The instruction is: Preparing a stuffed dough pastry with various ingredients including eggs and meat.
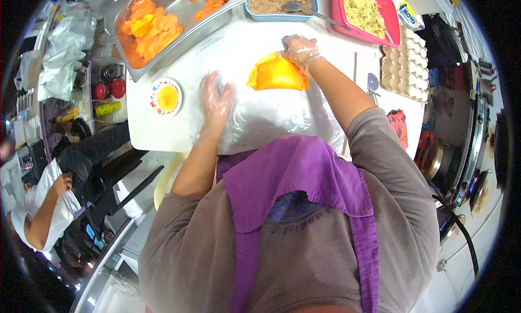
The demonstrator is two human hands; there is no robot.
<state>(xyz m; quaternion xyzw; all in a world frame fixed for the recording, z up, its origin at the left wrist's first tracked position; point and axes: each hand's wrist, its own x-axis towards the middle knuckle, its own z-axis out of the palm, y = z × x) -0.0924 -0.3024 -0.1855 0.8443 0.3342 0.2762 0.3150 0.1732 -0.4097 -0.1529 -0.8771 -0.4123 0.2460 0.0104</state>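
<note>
An orange sheet of dough [281, 73], folded over with a straight lower edge, lies on clear plastic film [268, 113] spread across the white table. My right hand [301, 48], in a clear plastic glove, rests at the dough's upper right corner; the fingers are curled, and whether they grip it cannot be told. My left hand [215, 97], also gloved, is over the film to the left of the dough, fingers apart and holding nothing. Left of it stands a patterned bowl [179, 94] of yellow liquid.
A steel tray [191, 32] of orange dough, a blue tub [270, 18] of brown filling with a spoon, and a pink tub [360, 37] of shredded food line the far side. An egg carton [392, 75] and a pastry wheel [372, 82] are at right. Another person [49, 207] sits at left.
</note>
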